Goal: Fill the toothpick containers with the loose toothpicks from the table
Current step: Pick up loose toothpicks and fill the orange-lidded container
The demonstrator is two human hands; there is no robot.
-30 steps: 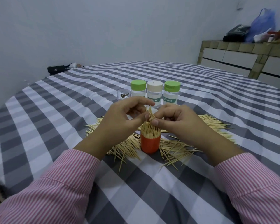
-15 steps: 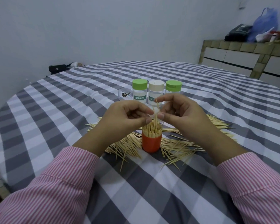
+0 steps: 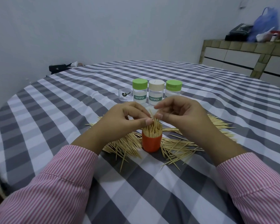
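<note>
Two hands meet over orange container point(image 3: 151, 141), upright mid-tabletop point(image 3: 152, 191), nearly packed. Left hand point(image 3: 121, 118) pinches toothpicks at the bundle top; right hand point(image 3: 179, 113) also seems to pinch one, fingers curled. Loose toothpicks point(image 3: 176, 146) ring the base. Risks: a sideways push on the tall bundle likely tips the light container; forcing more in could snap picks or make them spring out. Three lidded jars point(image 3: 156, 94) behind look unfilled.
</note>
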